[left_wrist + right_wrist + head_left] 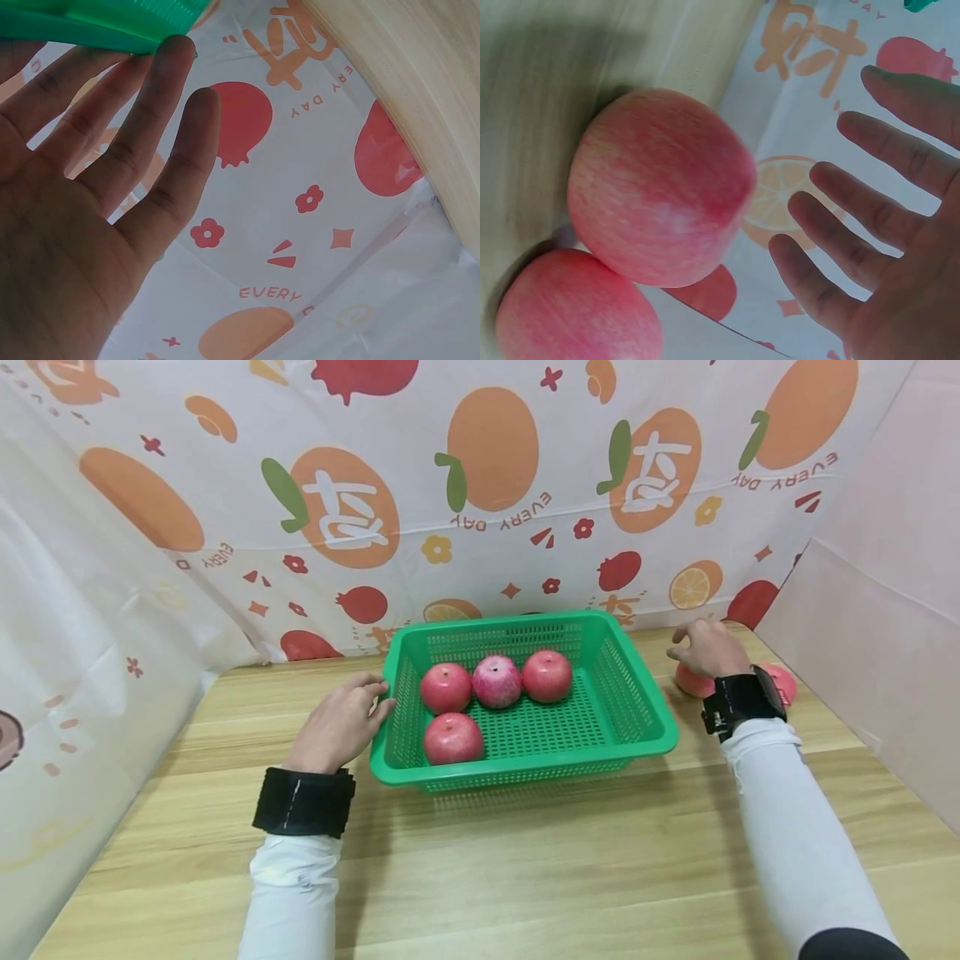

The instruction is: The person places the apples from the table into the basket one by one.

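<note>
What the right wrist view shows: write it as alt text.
The right hand, fingers spread and holding nothing, is beside two pinkish-red apples on a wooden table. Behind is a white sheet printed with fruit.

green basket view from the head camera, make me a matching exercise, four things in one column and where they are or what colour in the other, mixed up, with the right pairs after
Things:
1. left hand
2. mottled purplish fruit
3. basket
4. right hand

Places and colours:
a. near two apples outside the basket
b. green
c. at the basket's left end
d. middle of the basket's back row

Right pairs: 1-c, 2-d, 3-b, 4-a
</note>
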A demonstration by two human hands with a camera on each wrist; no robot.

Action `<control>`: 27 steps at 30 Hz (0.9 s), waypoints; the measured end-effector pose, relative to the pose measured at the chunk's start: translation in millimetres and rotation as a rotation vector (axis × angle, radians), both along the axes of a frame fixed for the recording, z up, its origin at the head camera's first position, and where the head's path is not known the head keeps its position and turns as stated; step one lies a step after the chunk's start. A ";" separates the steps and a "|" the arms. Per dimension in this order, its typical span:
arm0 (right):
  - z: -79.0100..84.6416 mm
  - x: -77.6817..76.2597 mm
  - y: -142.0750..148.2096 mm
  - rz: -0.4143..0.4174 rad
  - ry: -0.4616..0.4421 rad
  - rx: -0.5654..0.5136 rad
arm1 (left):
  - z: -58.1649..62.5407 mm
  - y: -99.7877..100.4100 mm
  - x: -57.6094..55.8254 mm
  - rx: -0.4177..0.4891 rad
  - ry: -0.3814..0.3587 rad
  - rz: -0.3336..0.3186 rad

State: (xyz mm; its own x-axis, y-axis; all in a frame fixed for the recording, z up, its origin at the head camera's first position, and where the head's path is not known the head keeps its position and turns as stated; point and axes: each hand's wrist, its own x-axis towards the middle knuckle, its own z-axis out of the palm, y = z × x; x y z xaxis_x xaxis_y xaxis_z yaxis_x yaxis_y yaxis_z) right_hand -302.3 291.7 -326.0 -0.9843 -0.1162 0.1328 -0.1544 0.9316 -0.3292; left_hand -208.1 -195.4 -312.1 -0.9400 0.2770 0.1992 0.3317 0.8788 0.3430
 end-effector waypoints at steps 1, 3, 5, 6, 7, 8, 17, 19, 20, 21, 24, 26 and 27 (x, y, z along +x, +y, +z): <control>-0.5 0.1 0.3 -0.005 0.007 0.002 | 0.3 -0.1 0.1 0.001 -0.001 -0.001; -1.2 0.3 1.3 -0.012 0.018 0.008 | 0.8 -0.1 0.1 0.002 -0.001 -0.003; -2.0 0.7 2.3 -0.020 0.022 0.010 | 1.3 0.1 0.3 0.002 0.000 -0.003; -2.4 0.9 2.9 -0.022 0.021 0.013 | 1.5 0.2 0.4 0.002 0.001 -0.003; -3.3 0.9 3.6 -0.026 0.018 0.015 | 1.6 0.2 0.5 0.001 0.001 -0.003; -4.2 0.9 4.5 -0.032 0.008 0.016 | 1.5 0.2 0.4 0.000 0.002 -0.004; -15.2 3.6 13.3 -0.060 -0.089 0.002 | -0.4 0.0 0.2 -0.007 0.001 -0.003; -16.5 3.9 14.2 -0.069 -0.095 0.001 | -0.5 0.1 0.1 -0.006 0.001 -0.003; -17.0 4.1 14.3 -0.073 -0.097 0.004 | -0.6 0.2 0.0 -0.006 0.001 -0.003; -17.8 4.1 14.4 -0.076 -0.099 0.010 | -0.6 0.1 0.0 -0.006 0.002 -0.003; -19.7 3.9 13.6 -0.079 -0.102 0.026 | -0.5 -0.1 0.0 -0.007 0.005 -0.003; -20.6 3.9 12.5 -0.078 -0.105 0.036 | -0.5 -0.3 0.0 -0.009 0.006 -0.003; -21.2 3.7 12.1 -0.078 -0.106 0.038 | -0.5 -0.4 0.0 -0.011 0.008 -0.004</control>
State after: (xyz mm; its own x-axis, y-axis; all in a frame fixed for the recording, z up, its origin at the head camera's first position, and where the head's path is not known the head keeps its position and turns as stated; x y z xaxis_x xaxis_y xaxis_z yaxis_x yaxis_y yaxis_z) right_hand -298.5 303.8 -347.1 -0.9988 -0.0414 0.0247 -0.0470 0.9516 -0.3038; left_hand -208.1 -195.8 -312.7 -0.9373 0.2829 0.2035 0.3377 0.8812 0.3307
